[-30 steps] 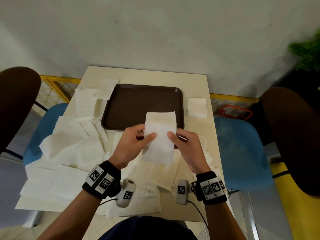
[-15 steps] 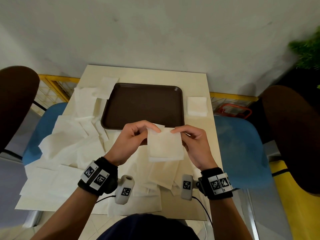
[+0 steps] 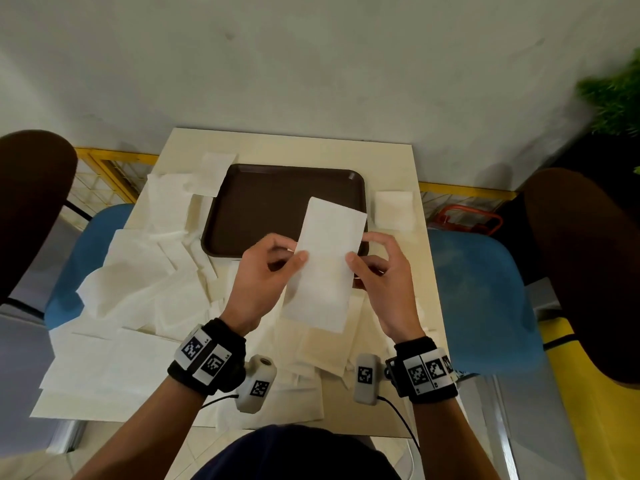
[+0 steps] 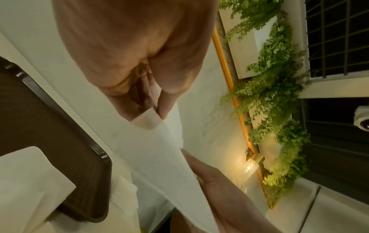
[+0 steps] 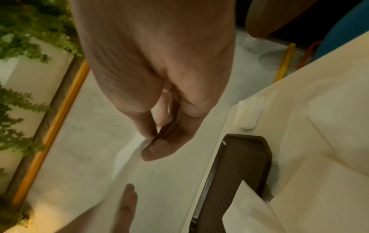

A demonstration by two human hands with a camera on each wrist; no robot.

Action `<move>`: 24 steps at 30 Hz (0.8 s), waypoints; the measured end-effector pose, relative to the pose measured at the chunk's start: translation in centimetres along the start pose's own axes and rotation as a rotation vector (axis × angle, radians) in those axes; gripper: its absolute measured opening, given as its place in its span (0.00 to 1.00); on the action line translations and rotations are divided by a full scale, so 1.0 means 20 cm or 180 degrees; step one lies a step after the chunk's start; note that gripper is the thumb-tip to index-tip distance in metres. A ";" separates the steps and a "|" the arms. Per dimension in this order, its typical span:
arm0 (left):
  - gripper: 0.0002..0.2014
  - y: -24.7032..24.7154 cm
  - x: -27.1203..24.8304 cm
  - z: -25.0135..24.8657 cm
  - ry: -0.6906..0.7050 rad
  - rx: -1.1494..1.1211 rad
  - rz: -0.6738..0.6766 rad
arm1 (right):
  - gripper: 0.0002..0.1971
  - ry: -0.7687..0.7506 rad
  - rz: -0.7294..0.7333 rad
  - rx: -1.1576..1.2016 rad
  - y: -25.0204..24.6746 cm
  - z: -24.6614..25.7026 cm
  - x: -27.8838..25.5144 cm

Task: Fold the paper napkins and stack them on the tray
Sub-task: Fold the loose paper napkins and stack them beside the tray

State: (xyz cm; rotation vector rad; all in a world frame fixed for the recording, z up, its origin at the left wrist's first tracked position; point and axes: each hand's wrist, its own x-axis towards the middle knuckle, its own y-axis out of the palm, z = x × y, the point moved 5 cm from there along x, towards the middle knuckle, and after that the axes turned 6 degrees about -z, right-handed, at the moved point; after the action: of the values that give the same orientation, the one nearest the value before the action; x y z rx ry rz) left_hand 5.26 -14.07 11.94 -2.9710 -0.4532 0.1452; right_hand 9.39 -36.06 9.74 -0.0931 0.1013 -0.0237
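I hold a long white paper napkin (image 3: 325,261) in the air over the near edge of the brown tray (image 3: 263,209). My left hand (image 3: 273,265) pinches its left edge between thumb and fingers, and my right hand (image 3: 374,268) pinches the right edge. The left wrist view shows the left hand (image 4: 157,108) pinching the napkin (image 4: 157,154) beside the tray (image 4: 60,134). From the right wrist, the right hand (image 5: 159,141) pinches the napkin (image 5: 151,186) next to the tray (image 5: 235,170). No napkin lies inside the tray.
Loose unfolded napkins (image 3: 145,282) cover the left and near part of the cream table (image 3: 391,161). A small folded napkin stack (image 3: 394,209) lies right of the tray. Another napkin (image 3: 214,174) overlaps the tray's far left corner. Blue chairs (image 3: 478,299) flank the table.
The napkin was long, then folded short half a second ago; now it is stretched out long again and tilted, its top leaning right over the tray. Both hands stayed at its sides.
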 end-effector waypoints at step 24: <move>0.10 0.00 0.09 0.00 -0.0043 0.0159 0.0432 | 0.18 -0.0362 0.0244 -0.0383 0.03 0.18 0.04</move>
State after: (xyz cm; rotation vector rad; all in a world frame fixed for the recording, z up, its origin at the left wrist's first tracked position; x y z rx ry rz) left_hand 7.06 -13.56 11.75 -2.9524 -0.2454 0.1877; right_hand 10.60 -35.20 13.22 -0.2104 -0.0075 0.0644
